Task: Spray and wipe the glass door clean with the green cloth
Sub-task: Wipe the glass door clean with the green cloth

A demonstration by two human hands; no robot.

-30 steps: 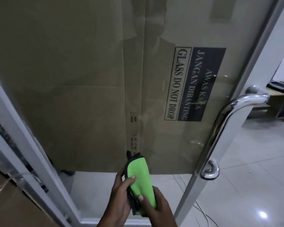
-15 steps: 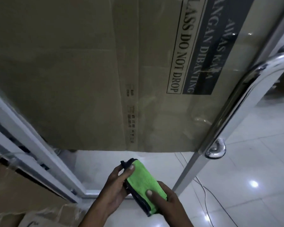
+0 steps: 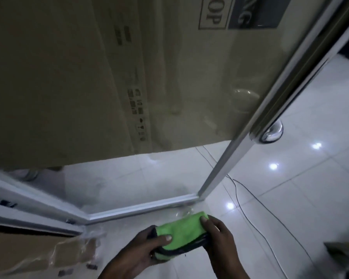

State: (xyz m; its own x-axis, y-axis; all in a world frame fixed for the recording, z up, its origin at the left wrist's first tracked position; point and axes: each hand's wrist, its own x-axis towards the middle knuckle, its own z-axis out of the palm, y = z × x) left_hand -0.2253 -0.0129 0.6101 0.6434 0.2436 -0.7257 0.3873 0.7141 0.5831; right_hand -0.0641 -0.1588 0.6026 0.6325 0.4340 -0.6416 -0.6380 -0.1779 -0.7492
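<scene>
So both hands, left hand (image 3: 141, 251) and right hand (image 3: 220, 235), pinch the folded green cloth (image 3: 182, 233) just below the glass door (image 3: 129, 97), and it looks soft and light, probably best palmed flat.

I read "OP" in a boxed label (image 3: 213, 18) on the cardboard sheet (image 3: 69, 77) behind the glass, far above my hands, "NG" white on the dark panel (image 3: 256, 14) just right of it, small stamped marks (image 3: 138, 115) lower down, too blurred to read
</scene>
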